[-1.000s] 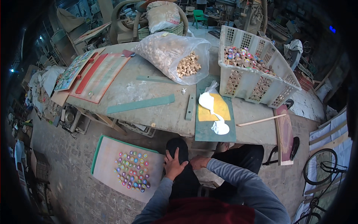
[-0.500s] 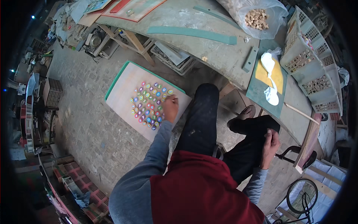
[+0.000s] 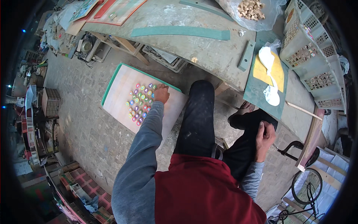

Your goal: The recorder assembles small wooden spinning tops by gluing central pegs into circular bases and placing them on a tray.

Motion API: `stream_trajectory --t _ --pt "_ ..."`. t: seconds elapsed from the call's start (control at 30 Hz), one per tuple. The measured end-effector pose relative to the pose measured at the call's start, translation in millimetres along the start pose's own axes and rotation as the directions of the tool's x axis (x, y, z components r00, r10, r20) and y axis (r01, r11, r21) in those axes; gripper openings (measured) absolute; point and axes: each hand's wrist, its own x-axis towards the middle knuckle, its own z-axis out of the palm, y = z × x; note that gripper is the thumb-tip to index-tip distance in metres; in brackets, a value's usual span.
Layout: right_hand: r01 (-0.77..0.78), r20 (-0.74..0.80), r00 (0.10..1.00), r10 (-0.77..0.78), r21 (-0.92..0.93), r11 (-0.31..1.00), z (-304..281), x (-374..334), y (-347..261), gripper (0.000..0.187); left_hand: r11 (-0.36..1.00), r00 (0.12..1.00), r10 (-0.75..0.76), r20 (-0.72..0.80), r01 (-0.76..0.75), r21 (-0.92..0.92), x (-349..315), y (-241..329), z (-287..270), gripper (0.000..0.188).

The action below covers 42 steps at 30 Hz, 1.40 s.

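Head view: the left hand [image 3: 161, 93] is reaching down to the green-rimmed board [image 3: 118, 76] lying on the paved floor, fingers spread flat and resting at the edge of the cluster of small coloured round pieces [image 3: 140, 103], gripping nothing visible. The right hand [image 3: 265, 134] is lying on the dark-trousered right thigh [image 3: 246, 145], fingers curled loosely; whether it is holding anything cannot be told. The workbench [image 3: 209, 56] is sitting just beyond the board, carrying a white perforated crate [image 3: 311, 56].

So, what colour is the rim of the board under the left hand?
Green, on the board; left hand rests there, head view.
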Motion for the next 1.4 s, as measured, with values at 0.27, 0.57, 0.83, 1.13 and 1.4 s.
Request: stream_trajectory --t 0.27,0.57,0.83,1.13,1.4 --pt "-0.024 -0.012 1.0 0.024 -0.011 1.0 -1 2 1 0.006 0.963 0.998 -0.011 -0.058 -0.005 -0.269 5 4 -24 0.03" --pt "-0.023 0.131 0.991 -0.011 0.253 0.967 -1 4 -39 0.009 0.024 0.994 -0.061 -0.09 -0.089 -0.996 -90 88 -256 0.03" --pt "-0.143 0.347 0.918 -0.192 0.74 0.657 -1 6 -129 0.031 -0.069 0.856 0.273 -0.44 -0.439 -0.896 -111 179 -325 0.039" --pt "-0.15 0.339 0.925 -0.171 0.739 0.657 -27 -3 -121 0.028 0.147 0.717 0.476 -0.509 -0.636 -0.758 -114 219 -336 0.037" --pt "0.138 0.059 0.97 -0.237 0.667 0.732 -28 -12 -102 0.02 0.073 0.772 0.448 -0.45 -0.533 -0.843 -124 246 -321 0.034"
